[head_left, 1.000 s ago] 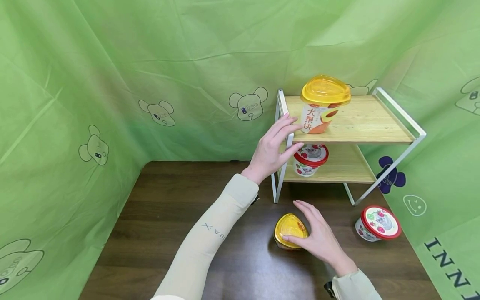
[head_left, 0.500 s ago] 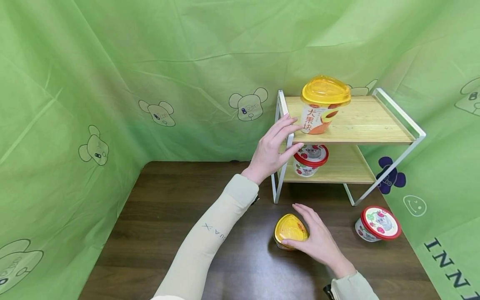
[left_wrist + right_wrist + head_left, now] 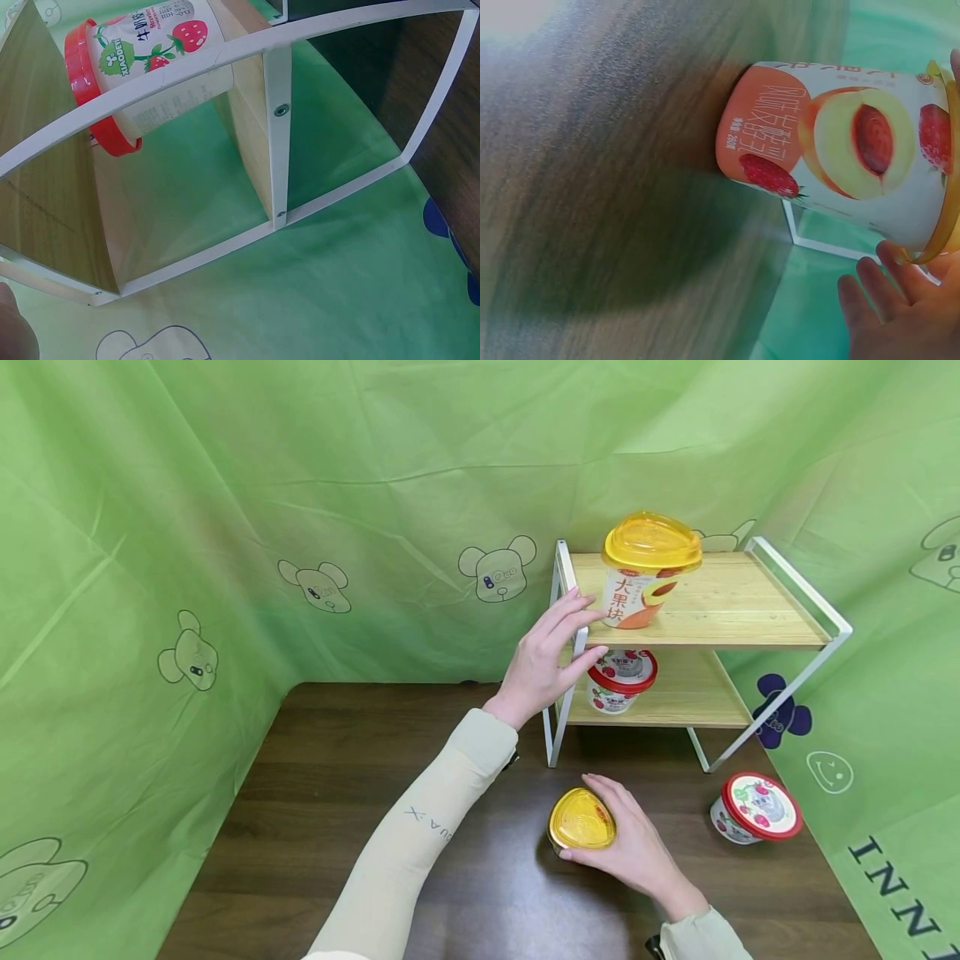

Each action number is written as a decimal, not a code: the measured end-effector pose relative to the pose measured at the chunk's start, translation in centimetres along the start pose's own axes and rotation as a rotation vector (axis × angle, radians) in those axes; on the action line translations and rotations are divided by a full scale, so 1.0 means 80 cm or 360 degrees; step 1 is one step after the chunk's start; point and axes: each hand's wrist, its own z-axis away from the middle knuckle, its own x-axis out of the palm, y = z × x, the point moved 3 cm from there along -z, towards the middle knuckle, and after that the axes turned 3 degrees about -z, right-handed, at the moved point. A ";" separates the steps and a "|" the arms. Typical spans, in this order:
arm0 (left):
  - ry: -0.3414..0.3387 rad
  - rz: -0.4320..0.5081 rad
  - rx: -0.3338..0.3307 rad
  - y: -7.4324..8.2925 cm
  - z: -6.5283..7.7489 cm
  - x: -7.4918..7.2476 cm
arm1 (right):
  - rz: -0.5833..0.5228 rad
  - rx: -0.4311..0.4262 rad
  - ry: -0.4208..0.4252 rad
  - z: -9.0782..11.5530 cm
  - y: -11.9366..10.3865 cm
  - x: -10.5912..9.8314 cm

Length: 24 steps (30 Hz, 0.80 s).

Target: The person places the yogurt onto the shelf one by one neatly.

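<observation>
A yellow-lidded yogurt cup (image 3: 581, 818) with a peach picture stands on the dark wooden table (image 3: 352, 793). My right hand (image 3: 637, 852) grips it near the lid, thumb on the near side and fingers on the far right side. In the right wrist view, some fingers (image 3: 896, 289) are spread beside the lid's rim. At the left front of the small two-tier shelf rack (image 3: 727, 610), my left hand (image 3: 536, 664) holds the upper board's corner, fingers above and thumb below. Close to those fingers, another yellow-lidded yogurt cup (image 3: 648, 568) stands on the upper tier.
On the rack's lower tier sits a red-lidded strawberry yogurt tub (image 3: 621, 681). A second red-lidded tub (image 3: 756, 807) stands on the table to the right. White metal side frames (image 3: 802, 585) bound the rack, and a green printed curtain (image 3: 375, 527) surrounds the table.
My right hand has shifted slightly toward me and left, its thumb and fingers drawing in around the yogurt cup. The left hand has kept its place on the rack.
</observation>
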 end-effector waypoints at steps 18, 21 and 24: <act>-0.0002 0.0002 -0.0006 0.000 0.001 0.001 | -0.0054 0.0095 -0.0037 0.009 0.007 0.009; 0.0002 0.0001 0.0001 0.000 0.000 0.001 | -0.0080 0.0110 -0.0040 0.009 0.007 0.010; 0.0003 0.0000 0.0004 -0.001 0.000 0.001 | -0.0087 0.0124 -0.0038 0.009 0.008 0.011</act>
